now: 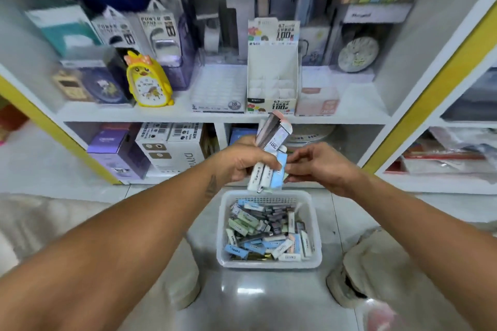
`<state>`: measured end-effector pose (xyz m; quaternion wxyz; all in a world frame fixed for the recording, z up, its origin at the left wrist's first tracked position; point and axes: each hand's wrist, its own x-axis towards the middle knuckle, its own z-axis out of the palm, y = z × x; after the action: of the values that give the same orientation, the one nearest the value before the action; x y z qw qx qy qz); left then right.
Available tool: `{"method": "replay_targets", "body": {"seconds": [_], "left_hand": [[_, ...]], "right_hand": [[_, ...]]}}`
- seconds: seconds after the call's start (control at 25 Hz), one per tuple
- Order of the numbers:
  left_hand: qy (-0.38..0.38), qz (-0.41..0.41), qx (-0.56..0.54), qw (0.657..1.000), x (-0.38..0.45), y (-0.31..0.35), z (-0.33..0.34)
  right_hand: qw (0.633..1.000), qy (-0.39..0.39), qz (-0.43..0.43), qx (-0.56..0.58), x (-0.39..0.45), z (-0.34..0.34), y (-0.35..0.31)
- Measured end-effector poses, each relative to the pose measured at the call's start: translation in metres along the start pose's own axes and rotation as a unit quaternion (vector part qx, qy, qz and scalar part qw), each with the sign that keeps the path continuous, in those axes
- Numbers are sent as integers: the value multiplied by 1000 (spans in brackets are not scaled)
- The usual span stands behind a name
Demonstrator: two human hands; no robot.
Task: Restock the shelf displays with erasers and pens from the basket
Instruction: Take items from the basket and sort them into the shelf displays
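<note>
My left hand grips a bundle of slim boxes, white, grey and light blue, held upright above the basket. My right hand touches the bundle's right side with its fingertips, pinching at the blue box. Below, a clear plastic basket on the floor holds several small boxes in blue, green, white and grey. On the shelf straight ahead stands an empty white cardboard display box with stepped compartments.
A clear tray sits left of the display box and a pink box sits to its right. A yellow duck clock, power bank packs and a round clock fill the shelf. Cartons stand on the lower shelf. My feet flank the basket.
</note>
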<state>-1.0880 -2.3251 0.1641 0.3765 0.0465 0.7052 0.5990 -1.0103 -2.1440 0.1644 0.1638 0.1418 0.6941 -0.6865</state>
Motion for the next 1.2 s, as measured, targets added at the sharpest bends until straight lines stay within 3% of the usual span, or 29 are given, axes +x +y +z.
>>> {"method": "replay_targets", "body": {"seconds": [0.16,0.32,0.44,0.6,0.72,0.8,0.92,1.0,1.2], "left_hand": [[58,67,-44,995,-36,66,-12],[139,106,-106,979,-55,122,-44],[137,110,-144,974,-55,149,-66],[131,73,-153,977,-42,162,-90],[136,47,-152,978,-34,153,-109],[145,27,-138,979,-31,146,-121],[161,16,-140,977,-32,143,-138],[168,15,-138,976,-34,143,-148],[192,12,-126,973,-41,143,-166]], "right_hand": [[996,56,-68,-26,-26,-4,-79],[980,140,-131,56,-28,-15,-138],[976,109,-137,129,-11,-16,-161],[983,32,-116,137,25,-6,-178],[984,16,-104,144,55,8,-182],[989,30,-105,102,71,20,-186],[979,86,-148,-108,91,38,-188],[964,70,-187,-174,101,56,-190],[964,11,-225,-139,114,90,-190]]}}
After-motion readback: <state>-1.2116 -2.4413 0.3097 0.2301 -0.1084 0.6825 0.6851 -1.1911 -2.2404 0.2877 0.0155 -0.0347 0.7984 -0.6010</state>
